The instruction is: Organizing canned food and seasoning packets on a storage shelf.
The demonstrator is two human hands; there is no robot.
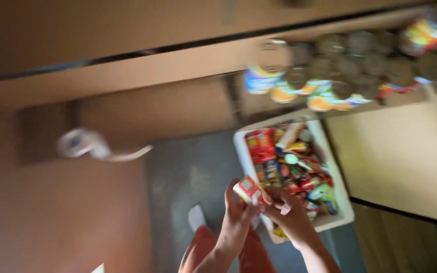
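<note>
Landmark: white bin, an open rectangular tub on the grey floor, filled with a jumble of small colourful packets; all places below are given relative to it.

Held thing: small red-and-white packet, just outside the bin's left wall, raised above the floor near the bin's lower left corner.

Long axis of packet: tilted, running from upper left down to lower right, its lower right end pointing toward the bin's contents.

Left hand: left of the bin, fingers reaching upward and closed on the packet's underside and left end.

Right hand: over the bin's lower left corner, fingers curled toward the packet's right end; motion blur hides whether they actually pinch it or only touch it.

Nearer hand: both meet at the packet; the left hand carries more of it, while the right hand lies between the packet and the bin's interior.

Look of packet: flat and box-like, red border with a pale panel on its face; print is too blurred to make out.

Above the bin: a row of round cans with bright labels, lying against a brown cardboard surface.

Far left of the bin: a roll of white tape or paper with a loose tail trailing toward the bin.

Below the bin's left side: the person's reddish clothing and forearms.
</note>
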